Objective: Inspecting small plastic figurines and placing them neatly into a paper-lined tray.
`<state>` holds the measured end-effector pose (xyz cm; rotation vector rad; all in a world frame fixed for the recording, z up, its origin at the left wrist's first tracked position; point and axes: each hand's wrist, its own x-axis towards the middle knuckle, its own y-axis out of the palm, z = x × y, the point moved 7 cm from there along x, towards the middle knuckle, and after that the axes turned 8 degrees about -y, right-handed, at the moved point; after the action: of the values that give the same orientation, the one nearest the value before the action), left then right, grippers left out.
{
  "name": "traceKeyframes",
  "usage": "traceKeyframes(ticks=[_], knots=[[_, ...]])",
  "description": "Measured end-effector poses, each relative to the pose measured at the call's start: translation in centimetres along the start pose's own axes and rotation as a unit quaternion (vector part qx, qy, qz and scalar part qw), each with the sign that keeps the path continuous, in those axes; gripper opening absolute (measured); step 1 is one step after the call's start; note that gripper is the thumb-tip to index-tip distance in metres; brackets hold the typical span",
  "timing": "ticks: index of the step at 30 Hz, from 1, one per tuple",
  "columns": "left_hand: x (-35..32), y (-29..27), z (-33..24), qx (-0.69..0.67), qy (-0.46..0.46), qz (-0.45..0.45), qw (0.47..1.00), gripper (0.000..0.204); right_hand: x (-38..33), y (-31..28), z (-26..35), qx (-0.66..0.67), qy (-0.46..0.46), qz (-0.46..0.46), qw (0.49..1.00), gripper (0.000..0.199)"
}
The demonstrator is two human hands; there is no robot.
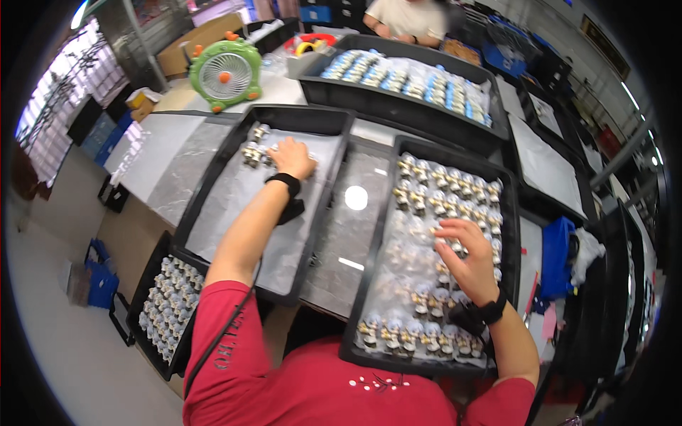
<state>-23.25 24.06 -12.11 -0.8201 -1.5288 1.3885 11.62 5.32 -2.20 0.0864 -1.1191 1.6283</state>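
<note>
My left hand [293,157] is at the far end of the left black tray [193,216], fingers curled down and closed around a small figurine that they mostly hide. Beside it a few figurines [253,152] stand on the tray's pale liner [234,206]. Over the middle of the right black tray [516,234], my right hand [469,259] has thumb and fingers apart around a figurine, with no clear grip on it. Rows of small white-and-gold figurines with dark bases [408,337] fill much of that tray. Clear film blurs some middle rows.
A deep black tray [398,103] of figurines with blue parts stands at the back, a person [408,21] behind it. A green fan [226,74] is at the far left. Another filled tray [170,305] sits lower left; a blue bin [558,259] is at right.
</note>
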Motion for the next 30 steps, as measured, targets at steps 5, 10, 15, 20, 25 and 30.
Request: traceKeyframes(ticks=[5,10,15,20,25,30], knots=[[-0.2,-0.1,0.4,-0.089,0.010,0.045,0.995,0.040,-0.7,0.0,-3.3,-0.044,0.016,0.040,0.998,0.017],[-5.3,-8.0,-2.8,-0.462,0.191,0.054,0.864,0.035,-2.9,1.9,-4.5,-0.139,0.101,0.203,0.964,0.027],[-16.0,-15.2,-7.7,-0.491,0.410,0.116,0.760,0.033,-4.6,3.5,-4.4,-0.233,0.089,0.254,0.935,0.029],[-18.1,-14.2,-6.4,-0.415,0.412,0.187,0.789,0.024,-3.3,2.4,-3.6,-0.127,0.103,0.219,0.962,0.026],[-6.8,-11.0,1.6,-0.476,0.188,0.058,0.857,0.015,-2.0,1.3,-2.5,-0.058,0.128,0.144,0.980,0.027],[-1.0,-2.0,4.5,-0.296,0.114,0.110,0.942,0.027,-1.9,1.7,-3.0,-0.058,0.124,0.148,0.979,0.029]])
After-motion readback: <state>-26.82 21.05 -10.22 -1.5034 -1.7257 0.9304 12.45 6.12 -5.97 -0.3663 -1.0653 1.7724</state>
